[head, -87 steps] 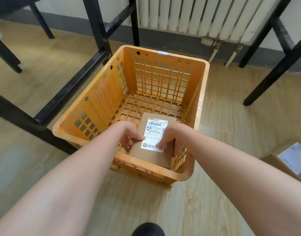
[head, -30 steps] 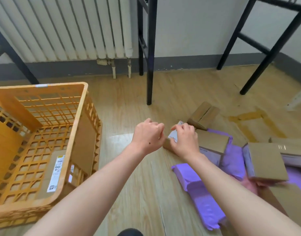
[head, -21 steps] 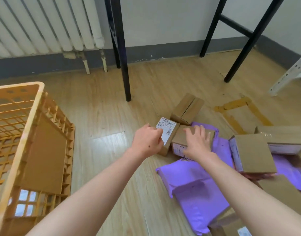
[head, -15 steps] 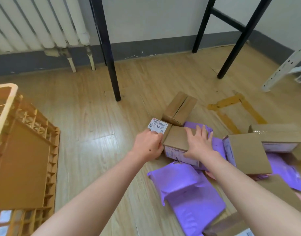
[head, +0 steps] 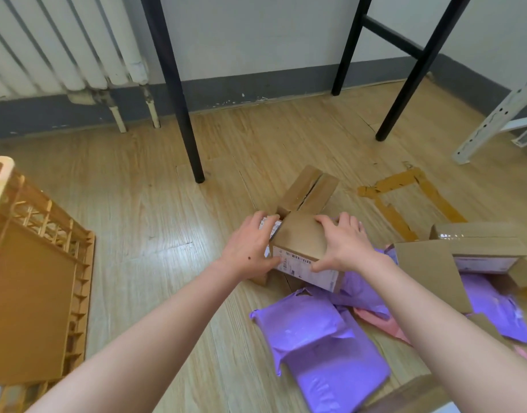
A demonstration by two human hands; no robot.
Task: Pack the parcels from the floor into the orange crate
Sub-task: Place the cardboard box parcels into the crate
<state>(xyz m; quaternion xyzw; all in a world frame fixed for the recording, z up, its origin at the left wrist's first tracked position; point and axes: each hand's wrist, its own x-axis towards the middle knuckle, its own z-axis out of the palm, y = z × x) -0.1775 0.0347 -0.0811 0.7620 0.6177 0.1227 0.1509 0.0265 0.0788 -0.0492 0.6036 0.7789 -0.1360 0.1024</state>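
Note:
A brown cardboard parcel (head: 301, 242) with a white label on its near side sits at the middle of the floor, tilted up off the wood. My left hand (head: 251, 247) grips its left end, fingers curled over the top edge. My right hand (head: 342, 244) holds its right side, with the thumb on the near face. The orange crate (head: 39, 281) stands at the far left, only its right wall and rim in view. Behind the held parcel lies another brown box (head: 308, 190).
Purple mailer bags (head: 321, 347) and a pink one (head: 384, 323) lie in front of and to the right of the parcel. More cardboard boxes (head: 440, 263) sit at the right. Black table legs (head: 178, 114) and a radiator (head: 62, 46) stand behind.
I turned from the crate, where I had set a parcel, to the pile on the floor. Both hands closed on the brown parcel and lifted its near side.

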